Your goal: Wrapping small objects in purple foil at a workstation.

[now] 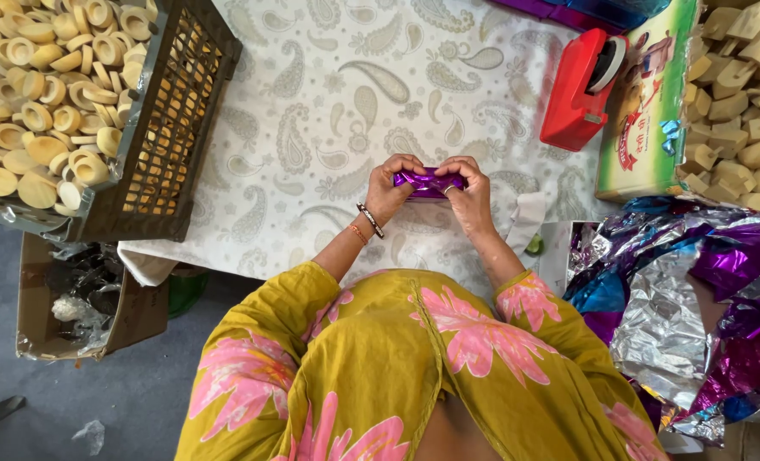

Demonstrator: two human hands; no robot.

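Purple foil-wrapped piece (429, 182) sits at the near middle of the paisley-covered table (329, 102), pinched at its ends by the left hand (392, 189) and right hand (469, 195), fingers curled shut on it. Far left, a crate (175, 128) of pale rings; right, a red tape dispenser (578, 94).

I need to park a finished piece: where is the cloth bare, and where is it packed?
Bare patterned cloth lies between the crate of round pieces and the red tape dispenser, beyond both hands. Right side is crowded: printed box, foil sheets.
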